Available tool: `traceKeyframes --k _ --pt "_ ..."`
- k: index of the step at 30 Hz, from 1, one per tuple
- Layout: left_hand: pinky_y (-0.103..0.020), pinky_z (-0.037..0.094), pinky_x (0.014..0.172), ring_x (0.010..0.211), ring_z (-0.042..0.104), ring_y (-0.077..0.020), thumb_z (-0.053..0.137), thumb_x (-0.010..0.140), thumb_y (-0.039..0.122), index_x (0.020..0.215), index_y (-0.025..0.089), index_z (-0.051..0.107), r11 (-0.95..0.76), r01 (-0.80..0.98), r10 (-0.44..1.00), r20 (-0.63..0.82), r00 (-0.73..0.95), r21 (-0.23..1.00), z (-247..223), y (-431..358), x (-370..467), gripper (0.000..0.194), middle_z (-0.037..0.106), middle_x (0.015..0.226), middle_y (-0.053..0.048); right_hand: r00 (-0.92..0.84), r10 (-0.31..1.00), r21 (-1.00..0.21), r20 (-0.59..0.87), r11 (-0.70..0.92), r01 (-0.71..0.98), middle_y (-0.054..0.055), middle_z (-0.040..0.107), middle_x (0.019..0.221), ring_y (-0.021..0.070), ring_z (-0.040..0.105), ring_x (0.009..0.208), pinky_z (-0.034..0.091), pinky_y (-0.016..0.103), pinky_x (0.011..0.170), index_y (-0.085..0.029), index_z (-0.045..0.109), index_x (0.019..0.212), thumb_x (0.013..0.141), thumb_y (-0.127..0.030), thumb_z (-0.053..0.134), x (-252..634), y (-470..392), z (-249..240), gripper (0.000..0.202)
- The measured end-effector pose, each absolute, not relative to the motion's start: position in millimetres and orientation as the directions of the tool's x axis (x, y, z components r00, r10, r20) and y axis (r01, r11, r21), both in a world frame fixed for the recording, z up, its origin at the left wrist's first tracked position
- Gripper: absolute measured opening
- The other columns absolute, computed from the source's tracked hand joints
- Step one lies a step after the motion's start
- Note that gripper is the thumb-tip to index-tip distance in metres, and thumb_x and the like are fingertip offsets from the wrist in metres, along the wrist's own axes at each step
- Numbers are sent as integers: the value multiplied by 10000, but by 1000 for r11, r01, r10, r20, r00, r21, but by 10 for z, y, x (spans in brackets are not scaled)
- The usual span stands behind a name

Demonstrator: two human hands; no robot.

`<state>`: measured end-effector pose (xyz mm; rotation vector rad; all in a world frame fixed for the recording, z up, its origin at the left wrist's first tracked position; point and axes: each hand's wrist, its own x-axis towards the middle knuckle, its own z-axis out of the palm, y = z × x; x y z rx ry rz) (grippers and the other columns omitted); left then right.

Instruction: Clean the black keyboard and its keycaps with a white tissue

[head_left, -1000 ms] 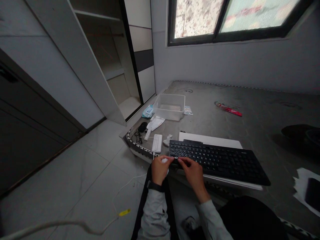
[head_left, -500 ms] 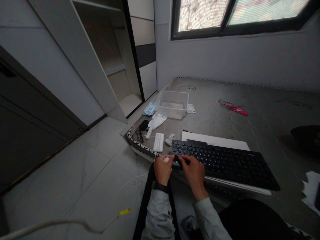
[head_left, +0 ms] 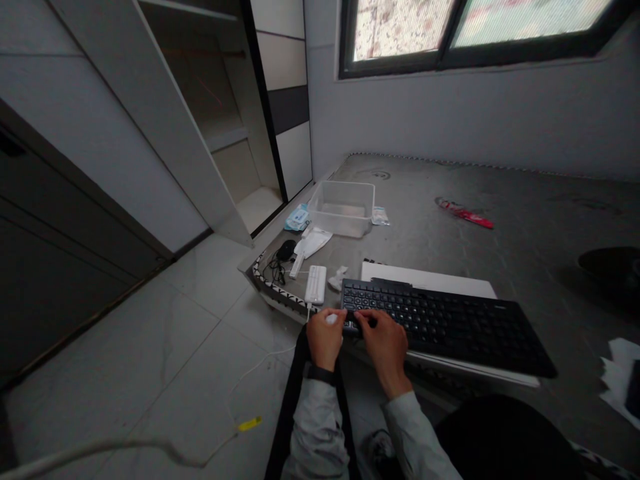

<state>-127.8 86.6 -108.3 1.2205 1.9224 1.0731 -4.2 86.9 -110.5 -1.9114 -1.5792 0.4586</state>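
Note:
A black keyboard lies on a white flat box near the front edge of the grey surface. At the keyboard's left front corner, my left hand is closed, with something white partly showing between its fingers. Close beside it, my right hand is pinched, its fingertips at a small dark piece by the keys. What each hand grips is too small to make out. A white power bank with a cable sits left of the keyboard, and crumpled white tissue lies between them.
A clear plastic bin stands farther back, with a blue packet to its left. A black mouse with a coiled cord is near the left edge. A red item lies back right. A pale cable crosses the floor.
The view has shifted slightly. My hands keep nearly the same pinched pose at the keyboard's corner, and no object has visibly moved.

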Motion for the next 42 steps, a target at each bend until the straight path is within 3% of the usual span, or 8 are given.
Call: traceKeyframes --k 42 --pt "-242 449 599 632 644 -175 611 754 508 754 160 720 262 352 912 -111 -394 899 -1202 895 -1259 365 729 680 -51 242 955 -674 170 -67 736 42 729 859 215 632 810 282 318 705 -227 687 810 872 -447 490 -112 826 -1073 302"
